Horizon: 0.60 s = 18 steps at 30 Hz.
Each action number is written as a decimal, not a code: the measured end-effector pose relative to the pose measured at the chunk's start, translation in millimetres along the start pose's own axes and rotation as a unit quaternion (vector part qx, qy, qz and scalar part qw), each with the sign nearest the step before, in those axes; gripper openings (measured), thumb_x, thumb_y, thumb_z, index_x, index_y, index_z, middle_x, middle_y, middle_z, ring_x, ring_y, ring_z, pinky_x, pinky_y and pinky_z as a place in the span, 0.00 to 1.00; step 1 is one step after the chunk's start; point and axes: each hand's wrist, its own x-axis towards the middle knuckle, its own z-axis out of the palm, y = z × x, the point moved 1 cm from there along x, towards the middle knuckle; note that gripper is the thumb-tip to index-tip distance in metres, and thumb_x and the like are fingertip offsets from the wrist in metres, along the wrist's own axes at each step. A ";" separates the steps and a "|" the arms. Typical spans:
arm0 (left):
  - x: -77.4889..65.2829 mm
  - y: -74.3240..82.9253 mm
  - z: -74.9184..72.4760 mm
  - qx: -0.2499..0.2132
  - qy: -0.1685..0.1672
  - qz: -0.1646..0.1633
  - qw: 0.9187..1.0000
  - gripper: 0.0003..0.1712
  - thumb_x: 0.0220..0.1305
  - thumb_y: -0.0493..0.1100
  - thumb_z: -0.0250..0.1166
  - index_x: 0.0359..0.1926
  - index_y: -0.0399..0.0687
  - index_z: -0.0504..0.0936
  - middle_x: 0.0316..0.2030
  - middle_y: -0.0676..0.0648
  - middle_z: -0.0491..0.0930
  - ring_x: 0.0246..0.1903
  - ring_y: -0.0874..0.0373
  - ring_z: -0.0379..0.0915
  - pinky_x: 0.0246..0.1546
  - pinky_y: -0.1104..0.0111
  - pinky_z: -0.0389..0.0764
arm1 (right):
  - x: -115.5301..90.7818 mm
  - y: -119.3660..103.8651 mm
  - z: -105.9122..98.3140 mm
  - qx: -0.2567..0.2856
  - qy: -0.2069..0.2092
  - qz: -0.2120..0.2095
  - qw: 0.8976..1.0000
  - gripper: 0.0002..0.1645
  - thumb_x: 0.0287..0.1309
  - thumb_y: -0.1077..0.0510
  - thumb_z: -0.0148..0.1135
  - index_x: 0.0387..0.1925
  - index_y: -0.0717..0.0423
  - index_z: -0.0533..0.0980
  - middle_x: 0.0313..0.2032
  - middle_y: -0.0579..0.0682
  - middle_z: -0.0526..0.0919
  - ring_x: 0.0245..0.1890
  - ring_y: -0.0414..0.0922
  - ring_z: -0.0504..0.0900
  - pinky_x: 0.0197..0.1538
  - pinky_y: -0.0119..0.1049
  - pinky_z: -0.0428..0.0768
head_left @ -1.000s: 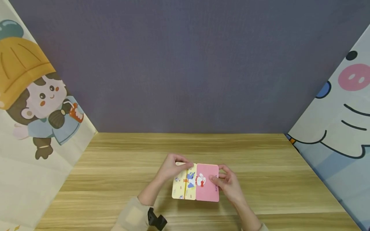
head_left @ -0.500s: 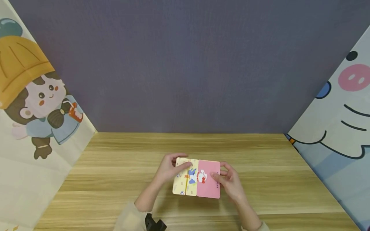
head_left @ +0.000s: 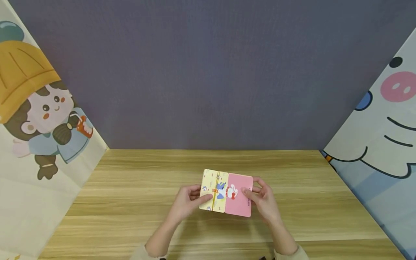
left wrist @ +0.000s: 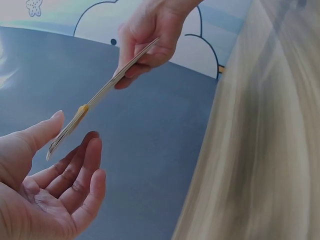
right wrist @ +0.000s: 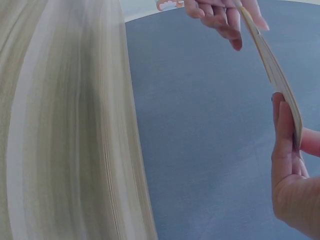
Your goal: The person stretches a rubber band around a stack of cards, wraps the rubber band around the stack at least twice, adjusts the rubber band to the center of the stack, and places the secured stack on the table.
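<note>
Now my right hand (head_left: pixel 266 203) alone plainly pinches the booklet (head_left: pixel 225 193), its thumb on the pink half (head_left: pixel 238 202) near the outer edge and its fingers behind. I hold it unfolded in the air above the wooden table (head_left: pixel 130 202), in front of the grey backdrop (head_left: pixel 208 72), a white rabbit and a blue figure meeting at the fold. Half a second ago my left hand (head_left: pixel 186 203) sat higher, its thumb near the top edge of the yellow half (head_left: pixel 211 180); it has since slid down to the lower outer side, so more of the yellow pattern shows – printed band included. My left thumb overlaps that face in the head view, yet from the left wrist the fingers hang loosely curled below it, a gap between them and the back – whether the thumb touches, I cannot tell. The booklet itself has moved up and to the right in the head view and slants a little more, the pink end lower. My right hand keeps the same hold, just shifted along with it, and the two hands are well apart, one at either end
</note>
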 end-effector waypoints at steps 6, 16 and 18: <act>-5.3 -14.3 4.3 -0.027 -0.022 -0.014 0.999 0.14 0.54 0.36 0.63 0.37 0.25 0.76 0.29 0.35 0.80 0.24 0.57 0.77 0.27 0.69 0.80 | 1.9 -1.7 -1.3 -0.004 0.000 -0.002 1.000 0.21 0.51 0.73 0.56 0.45 0.75 0.60 0.28 0.49 0.82 0.24 0.45 0.81 0.26 0.40 0.81; -14.7 -13.5 10.4 -0.050 -0.043 -0.010 0.998 0.12 0.55 0.35 0.62 0.33 0.24 0.76 0.24 0.33 0.79 0.23 0.49 0.78 0.29 0.55 0.79 | 4.7 -3.8 -1.6 -0.003 0.005 0.010 1.000 0.21 0.51 0.73 0.56 0.45 0.74 0.60 0.28 0.49 0.83 0.24 0.45 0.81 0.27 0.41 0.81; -15.4 -14.1 11.2 -0.055 -0.049 -0.009 0.997 0.12 0.55 0.35 0.61 0.33 0.24 0.76 0.23 0.32 0.78 0.21 0.52 0.77 0.29 0.55 0.79 | 4.6 -4.0 -1.7 -0.004 0.005 0.013 1.000 0.21 0.51 0.73 0.56 0.46 0.75 0.60 0.28 0.49 0.83 0.24 0.45 0.81 0.28 0.40 0.81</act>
